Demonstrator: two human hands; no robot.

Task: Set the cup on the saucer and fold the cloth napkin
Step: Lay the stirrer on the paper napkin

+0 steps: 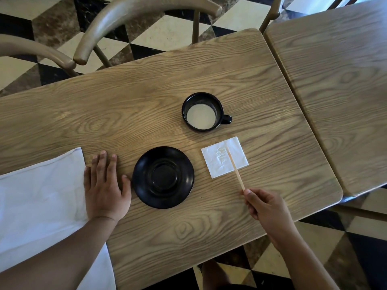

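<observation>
- Fingers of the left hand [104,185] lie flat and spread on the wooden table [209,70], holding nothing; the thumb tip touches the rim of the black saucer [163,177].
- Right hand [266,210] pinches the near end of a thin wooden stir stick [234,167], other fingers curled in.
- Stick's far end lies across a small white paper napkin [217,162].
- Black cup [202,111] with pale liquid stands on the table beyond the saucer, handle pointing right.
- White cloth napkin [39,197] lies at left, cut off by the frame and partly under the left forearm.

Left hand [105,189] and right hand [267,212]: both bare, forearms uncovered to the frame edge; no sleeves, rings or watch visible; short, unpainted nails on the fingers [102,162]
</observation>
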